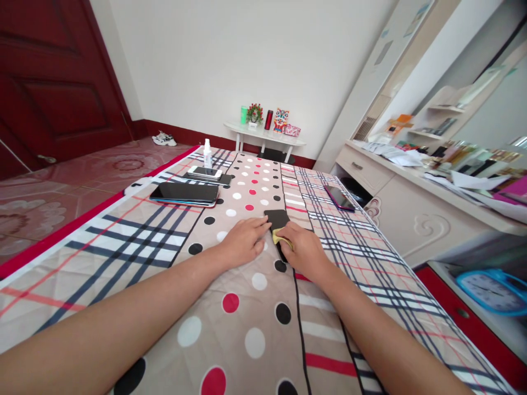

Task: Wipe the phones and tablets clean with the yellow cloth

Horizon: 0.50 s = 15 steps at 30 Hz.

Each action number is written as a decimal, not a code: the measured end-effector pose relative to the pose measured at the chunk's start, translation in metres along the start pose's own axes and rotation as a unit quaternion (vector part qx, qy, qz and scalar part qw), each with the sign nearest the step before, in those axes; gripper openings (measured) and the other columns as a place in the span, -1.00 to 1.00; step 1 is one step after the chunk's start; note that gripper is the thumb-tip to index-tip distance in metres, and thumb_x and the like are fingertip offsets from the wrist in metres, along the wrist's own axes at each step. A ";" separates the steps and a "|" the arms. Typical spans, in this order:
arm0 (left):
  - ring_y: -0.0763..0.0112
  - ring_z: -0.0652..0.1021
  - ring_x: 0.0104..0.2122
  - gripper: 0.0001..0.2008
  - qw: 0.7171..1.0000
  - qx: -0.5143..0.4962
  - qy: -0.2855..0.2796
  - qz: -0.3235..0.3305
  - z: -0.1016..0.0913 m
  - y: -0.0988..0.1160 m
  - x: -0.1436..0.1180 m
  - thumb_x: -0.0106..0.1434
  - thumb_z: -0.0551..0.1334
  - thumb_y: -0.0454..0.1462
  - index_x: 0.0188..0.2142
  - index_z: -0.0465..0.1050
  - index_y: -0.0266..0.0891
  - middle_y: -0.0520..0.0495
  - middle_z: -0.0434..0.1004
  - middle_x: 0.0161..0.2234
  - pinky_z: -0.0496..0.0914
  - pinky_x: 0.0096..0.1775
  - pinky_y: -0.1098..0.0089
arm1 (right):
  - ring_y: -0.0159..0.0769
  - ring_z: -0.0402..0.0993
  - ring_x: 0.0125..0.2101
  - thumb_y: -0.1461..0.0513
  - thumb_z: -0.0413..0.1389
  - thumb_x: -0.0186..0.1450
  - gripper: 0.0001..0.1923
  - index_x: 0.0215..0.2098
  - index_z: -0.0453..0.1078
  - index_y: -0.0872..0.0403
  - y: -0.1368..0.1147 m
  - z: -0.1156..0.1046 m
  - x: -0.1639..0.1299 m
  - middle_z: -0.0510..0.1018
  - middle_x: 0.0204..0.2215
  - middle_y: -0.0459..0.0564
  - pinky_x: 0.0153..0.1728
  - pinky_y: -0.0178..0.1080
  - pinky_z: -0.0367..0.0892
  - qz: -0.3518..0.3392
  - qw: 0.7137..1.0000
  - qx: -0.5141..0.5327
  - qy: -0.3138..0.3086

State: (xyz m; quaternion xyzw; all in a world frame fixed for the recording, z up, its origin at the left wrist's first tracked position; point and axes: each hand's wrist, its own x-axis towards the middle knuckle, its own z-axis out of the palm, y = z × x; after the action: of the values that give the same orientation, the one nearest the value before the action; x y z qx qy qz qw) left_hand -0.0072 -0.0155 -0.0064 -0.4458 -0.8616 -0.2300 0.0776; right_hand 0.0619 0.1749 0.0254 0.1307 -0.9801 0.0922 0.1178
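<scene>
two bare forearms reach in from the bottom of the view across a patterned bedspread (255, 307) of checks and dots. the left hand (242, 241) lies flat, its fingers (260, 224) together and pressing the near-left edge of a black phone (276, 219) that lies screen up in the middle of the bed. the right hand (302, 249) has its fingers bunched on a small yellow cloth (281, 237), which rests on the lower part of the phone.

judging by this, wiping the phone is under way: the cloth covers only its near end, and the far half of the glass shows bare, so that part looks not yet covered. whether any of the other devices have been cleaned cannot be told. these are a large dark tablet (184, 193) and a white phone (205, 172) stacked on a darker device to the left, with a small spray bottle (207, 153) behind them, and a purple-edged phone (339, 197) well apart to the right.

around the hands the bedspread lies open on all sides. the bed's right edge runs close beside a white dresser (395, 214); its left edge drops to the tiled floor (61, 186).
</scene>
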 end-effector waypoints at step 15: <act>0.16 0.45 0.06 -0.50 0.995 -0.083 0.047 0.002 -0.003 -0.005 0.003 0.12 0.14 -0.40 0.09 0.38 -0.26 -0.18 0.47 0.07 0.31 0.11 0.16 | -0.25 0.42 -0.19 0.33 -0.01 0.29 -0.72 -0.18 0.52 0.09 0.013 0.014 0.081 0.53 -0.21 0.06 -0.18 -0.29 0.23 0.049 0.999 0.011 0.006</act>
State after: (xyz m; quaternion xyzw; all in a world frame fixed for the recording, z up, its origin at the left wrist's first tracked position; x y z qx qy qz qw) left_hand -0.0127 -0.0173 -0.0048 -0.4415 -0.8339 -0.3211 0.0813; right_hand -0.0208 0.1656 0.0304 0.0831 -0.9835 0.1094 0.1179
